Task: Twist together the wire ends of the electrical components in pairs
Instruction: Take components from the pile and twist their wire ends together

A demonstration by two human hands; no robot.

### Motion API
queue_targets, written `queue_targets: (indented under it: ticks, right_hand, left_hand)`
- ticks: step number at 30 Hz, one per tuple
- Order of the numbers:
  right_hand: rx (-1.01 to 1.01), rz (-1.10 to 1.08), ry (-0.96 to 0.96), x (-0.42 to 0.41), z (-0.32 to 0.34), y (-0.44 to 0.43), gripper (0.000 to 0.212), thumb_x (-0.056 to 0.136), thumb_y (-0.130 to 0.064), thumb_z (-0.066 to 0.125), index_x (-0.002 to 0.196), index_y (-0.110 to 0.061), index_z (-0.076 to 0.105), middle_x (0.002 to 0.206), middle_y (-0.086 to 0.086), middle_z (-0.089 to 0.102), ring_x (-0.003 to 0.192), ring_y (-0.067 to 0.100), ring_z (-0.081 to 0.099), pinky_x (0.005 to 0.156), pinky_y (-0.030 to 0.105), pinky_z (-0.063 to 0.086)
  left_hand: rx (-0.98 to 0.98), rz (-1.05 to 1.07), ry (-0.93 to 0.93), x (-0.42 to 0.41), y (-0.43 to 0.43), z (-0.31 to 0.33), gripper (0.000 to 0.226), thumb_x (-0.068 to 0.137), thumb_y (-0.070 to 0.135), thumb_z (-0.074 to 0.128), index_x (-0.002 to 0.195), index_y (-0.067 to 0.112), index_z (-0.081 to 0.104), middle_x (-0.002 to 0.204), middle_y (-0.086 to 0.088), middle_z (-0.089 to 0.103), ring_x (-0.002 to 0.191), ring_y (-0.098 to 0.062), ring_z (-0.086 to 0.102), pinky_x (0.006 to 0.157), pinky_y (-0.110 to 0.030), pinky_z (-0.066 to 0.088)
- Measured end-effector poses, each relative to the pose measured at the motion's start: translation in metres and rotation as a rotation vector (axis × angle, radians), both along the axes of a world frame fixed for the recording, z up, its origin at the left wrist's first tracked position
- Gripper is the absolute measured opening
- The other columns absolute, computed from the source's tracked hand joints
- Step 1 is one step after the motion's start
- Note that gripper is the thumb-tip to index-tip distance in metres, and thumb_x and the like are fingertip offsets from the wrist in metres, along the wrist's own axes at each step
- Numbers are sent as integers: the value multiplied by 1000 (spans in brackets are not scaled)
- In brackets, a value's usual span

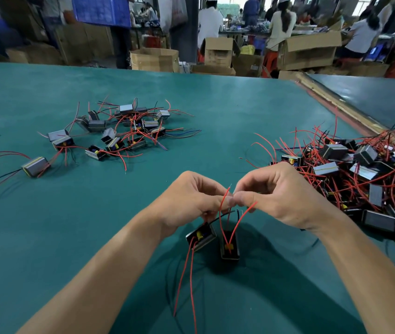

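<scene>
The left hand (191, 201) and right hand (276, 198) meet fingertip to fingertip, both curled and pinching the red wire ends (227, 192) between thumb and forefinger, likely so the bare tips lie side by side for twisting. The two components (201, 235) those wires run to sit just below the hands (hanging or resting, I cannot tell), close enough that the leads are slack. A loose spread (119, 131) lies far left on the table (239, 121) and a tangled heap (360, 169) beside the right hand, probably finished and waiting stock kept apart.
</scene>
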State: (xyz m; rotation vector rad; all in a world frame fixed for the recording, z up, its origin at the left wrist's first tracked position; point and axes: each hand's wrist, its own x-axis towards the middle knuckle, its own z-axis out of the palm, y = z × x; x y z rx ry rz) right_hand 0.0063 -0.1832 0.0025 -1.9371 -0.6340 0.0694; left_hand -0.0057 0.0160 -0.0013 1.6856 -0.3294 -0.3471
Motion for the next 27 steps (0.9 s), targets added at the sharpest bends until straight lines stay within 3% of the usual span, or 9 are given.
queue_targets:
  ticks: [4, 11, 15, 18, 24, 27]
  right_hand:
    - [-13, -60, 23, 1, -1, 3, 16, 87, -20, 69, 76, -8, 71, 70, 17, 70, 58, 22, 60, 60, 46, 53]
    - [-26, -81, 227, 1, -3, 6, 30, 98, -12, 57, 69, -10, 63, 52, -3, 52, 47, 9, 52, 49, 23, 48]
    - [6, -85, 198, 0, -3, 6, 24, 96, -9, 60, 72, -8, 66, 54, 0, 58, 51, 11, 54, 51, 25, 49]
    - [55, -72, 41, -1, -2, 7, 12, 89, -7, 67, 79, -12, 70, 74, 14, 71, 63, 21, 60, 56, 30, 53]
    - [-12, -95, -96, 0, -4, 2, 10, 79, -18, 68, 82, -20, 77, 73, 4, 73, 63, 18, 62, 63, 31, 51]
    - [-52, -77, -102, -1, -5, 0, 8, 82, -12, 73, 81, -20, 76, 72, -2, 73, 63, 7, 61, 63, 21, 50]
  left_hand:
    - [56, 112, -115, -1, -4, -3, 11, 82, 14, 78, 71, 14, 78, 57, 3, 62, 52, -11, 41, 51, -22, 34]
    - [237, 172, -457, -6, -10, -8, 21, 83, 20, 77, 65, 30, 72, 41, 16, 49, 37, -3, 32, 40, -12, 25]
    - [188, 166, -329, -4, -9, -8, 20, 85, 18, 74, 66, 21, 73, 42, 11, 47, 42, -8, 31, 45, -18, 26]
    - [92, 145, -181, 0, -7, -5, 19, 86, 8, 71, 68, 15, 74, 52, 4, 55, 53, -17, 38, 52, -30, 34]
    - [-5, 90, -25, 1, -4, 0, 29, 84, 1, 70, 61, 18, 73, 57, 0, 62, 47, -11, 45, 48, -19, 40]
    - [5, 91, -15, 1, -4, -2, 28, 84, 1, 70, 62, 17, 73, 55, 2, 62, 46, -9, 45, 47, -18, 40]
